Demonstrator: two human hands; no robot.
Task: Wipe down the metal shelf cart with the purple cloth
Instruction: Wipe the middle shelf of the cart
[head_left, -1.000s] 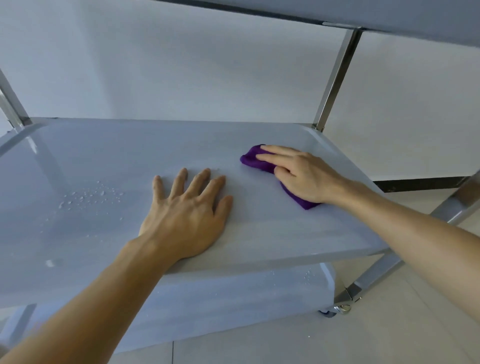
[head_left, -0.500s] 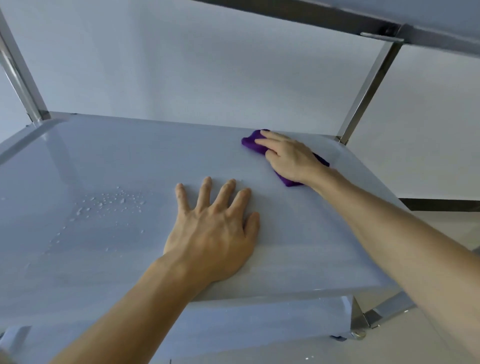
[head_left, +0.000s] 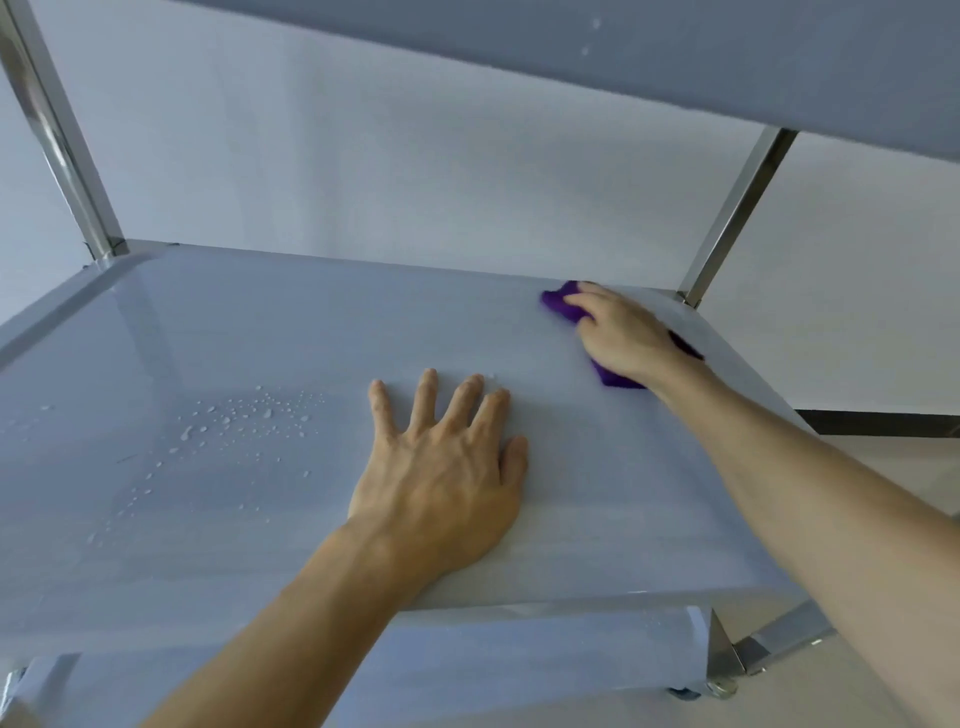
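Purple soft cloth (head_left: 566, 306) lies near the far right corner of the middle shelf (head_left: 260, 332) of our shiny grey metal shelf cart, close to the back edge. Our right hand (head_left: 621, 338) lies on top of it and presses it down on the shelf. The fingers look mostly straight and point to the left, and we cannot see them wrapped round the cloth. Bits of cloth stick out past the fingertips and by the wrist, so the cloth seems to stretch from far left to near right under the hand.

Our left hand (head_left: 441, 467) rests flat on the shelf with the fingers spread wide. It holds nothing. It sits nearer to us, in the middle of the shelf.

Small drops of water (head_left: 244, 421) sit on the shelf, to the left of our left hand. They are well apart from the cloth, to its left and nearer to us. Our left hand lies between the cloth and the drops. The left hand is nearer to the drops, but the right hand has the cloth. We think the cloth has to slide left and towards us, and the left hand may have to lift out of the way.
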